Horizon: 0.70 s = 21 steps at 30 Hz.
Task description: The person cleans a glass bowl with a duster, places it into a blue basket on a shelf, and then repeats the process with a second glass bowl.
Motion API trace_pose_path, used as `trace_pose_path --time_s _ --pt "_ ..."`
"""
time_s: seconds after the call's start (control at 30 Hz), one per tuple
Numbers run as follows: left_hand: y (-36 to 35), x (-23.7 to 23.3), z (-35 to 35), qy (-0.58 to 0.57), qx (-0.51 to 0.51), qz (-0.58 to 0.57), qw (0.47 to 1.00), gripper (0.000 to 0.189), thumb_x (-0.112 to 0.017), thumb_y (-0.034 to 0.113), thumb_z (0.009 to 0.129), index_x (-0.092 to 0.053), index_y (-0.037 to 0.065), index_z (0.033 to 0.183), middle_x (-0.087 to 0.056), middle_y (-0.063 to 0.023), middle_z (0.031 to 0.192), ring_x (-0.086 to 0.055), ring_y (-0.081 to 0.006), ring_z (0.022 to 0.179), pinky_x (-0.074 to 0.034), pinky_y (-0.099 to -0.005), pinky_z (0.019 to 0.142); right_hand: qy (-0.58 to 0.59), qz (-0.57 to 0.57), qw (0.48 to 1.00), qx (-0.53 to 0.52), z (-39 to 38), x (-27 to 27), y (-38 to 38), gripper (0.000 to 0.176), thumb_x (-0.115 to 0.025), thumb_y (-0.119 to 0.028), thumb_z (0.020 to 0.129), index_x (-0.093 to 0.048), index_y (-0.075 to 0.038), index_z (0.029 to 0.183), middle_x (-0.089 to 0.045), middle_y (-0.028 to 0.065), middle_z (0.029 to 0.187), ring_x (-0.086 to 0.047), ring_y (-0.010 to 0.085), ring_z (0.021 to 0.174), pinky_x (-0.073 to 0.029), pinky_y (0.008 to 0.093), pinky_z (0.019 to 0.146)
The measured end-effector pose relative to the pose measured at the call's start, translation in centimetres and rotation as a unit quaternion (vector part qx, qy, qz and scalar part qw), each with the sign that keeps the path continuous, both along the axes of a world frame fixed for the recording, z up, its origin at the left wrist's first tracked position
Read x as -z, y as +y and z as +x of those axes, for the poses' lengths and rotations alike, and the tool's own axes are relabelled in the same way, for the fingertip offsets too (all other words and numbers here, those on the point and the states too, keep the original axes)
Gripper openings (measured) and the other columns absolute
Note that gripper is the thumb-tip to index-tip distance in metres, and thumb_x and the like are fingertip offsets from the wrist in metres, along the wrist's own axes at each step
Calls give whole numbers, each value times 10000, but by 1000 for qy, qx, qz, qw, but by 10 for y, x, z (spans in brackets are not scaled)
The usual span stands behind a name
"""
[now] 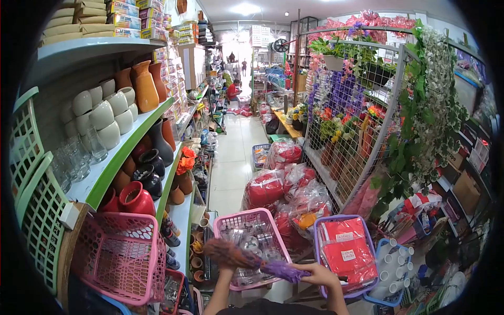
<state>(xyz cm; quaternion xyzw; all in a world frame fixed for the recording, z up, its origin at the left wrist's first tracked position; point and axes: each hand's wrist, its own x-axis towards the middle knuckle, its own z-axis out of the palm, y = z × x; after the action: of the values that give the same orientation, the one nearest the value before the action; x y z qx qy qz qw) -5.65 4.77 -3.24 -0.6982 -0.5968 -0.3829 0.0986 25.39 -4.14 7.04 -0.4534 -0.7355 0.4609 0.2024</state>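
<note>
A long purple-and-brown bundle (262, 265) lies across both my hands, its brown bushy end to the left and its purple end to the right. Blur keeps me from telling its exact kind. My left hand (227, 273) is closed around the brown part, partly hidden behind it. With thumb and fingers, my right hand (318, 275) grips the purple end. Beneath the bundle is a pink basket (216, 231) of clear glass-like items (252, 242). Close to my right hand is a purple basket (318, 241) of red plastic-wrapped packets (347, 254).
An open pink basket (113, 262) is at the left, below shelves with white pots (109, 134) and vases (144, 86). Bagged red goods (265, 188) sit ahead beside the tiled aisle (231, 173). Right stands a wire rack (357, 105) with artificial flowers. A person (233, 91) is farther back.
</note>
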Motion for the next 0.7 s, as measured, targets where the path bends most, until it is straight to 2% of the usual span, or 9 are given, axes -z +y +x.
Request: trace_pose_path --time_s 0.07,0.1,0.3,0.33,0.4,0.47,0.57,0.63,0.7 --pt "-12 -38 10 -522 144 -164 825 441 -734 16 656 -542 6 1054 -611 -65 984 -574 -133 931 -447 -258 802 8 66 993 94 2 3 -3 597 -621 -105 739 -456 -202 1305 -622 202 1029 -637 180 901 -457 293 802" --pt "-16 -40 13 -548 170 -158 804 415 -723 14 664 -545 5 1039 -608 -56 972 -564 -123 919 -444 -253 789 15 66 988 142 -5 -8 -8 597 -624 -105 741 -455 -195 1306 -632 190 1016 -633 179 901 -454 284 799" --pt "-35 -48 19 -498 172 -62 848 465 -689 -28 651 -531 10 1086 -609 -68 961 -578 -153 888 -456 -286 808 33 38 997 60 14 5 -18 595 -606 -92 734 -458 -183 1303 -626 169 1070 -621 168 892 -448 281 815" --pt "-28 -35 12 -185 102 20 977 459 -692 -17 657 -542 -5 1090 -625 -84 965 -591 -179 880 -456 -306 828 24 44 999 7 16 5 -20 598 -600 -88 728 -460 -183 1302 -623 174 1074 -622 172 882 -447 281 816" --pt "-42 -40 18 -511 141 -94 843 396 -679 -28 659 -549 -12 1032 -623 -71 910 -593 -163 844 -461 -292 795 19 45 999 20 14 6 -28 603 -592 -85 718 -464 -183 1299 -627 181 1060 -624 179 866 -446 282 815" --pt "-49 -36 20 -527 131 -133 829 324 -660 -61 646 -536 -2 939 -590 -37 831 -572 -115 785 -454 -249 711 38 57 983 171 12 15 -32 599 -592 -91 716 -470 -185 1295 -633 188 1018 -626 189 849 -446 288 811" --pt "-59 -37 25 -556 137 -142 807 333 -702 -11 643 -543 16 934 -584 -24 812 -546 -88 759 -434 -224 664 37 31 988 144 15 7 -41 565 -591 -60 729 -478 -105 1281 -599 161 1105 -581 172 955 -422 278 867" --pt "-67 -40 25 -479 86 -152 860 344 -709 5 632 -552 23 938 -595 -34 841 -561 -100 789 -447 -240 698 72 4 991 113 22 12 -52 536 -591 -31 745 -483 -34 1270 -571 120 1208 -532 136 1071 -396 262 926" --pt "-62 -13 18 -117 51 31 991 364 -707 12 627 -559 22 959 -606 -54 902 -579 -128 856 -453 -266 772 13 24 1000 7 33 18 -57 582 -590 -77 719 -481 -150 1286 -616 165 1109 -605 176 971 -439 279 850"
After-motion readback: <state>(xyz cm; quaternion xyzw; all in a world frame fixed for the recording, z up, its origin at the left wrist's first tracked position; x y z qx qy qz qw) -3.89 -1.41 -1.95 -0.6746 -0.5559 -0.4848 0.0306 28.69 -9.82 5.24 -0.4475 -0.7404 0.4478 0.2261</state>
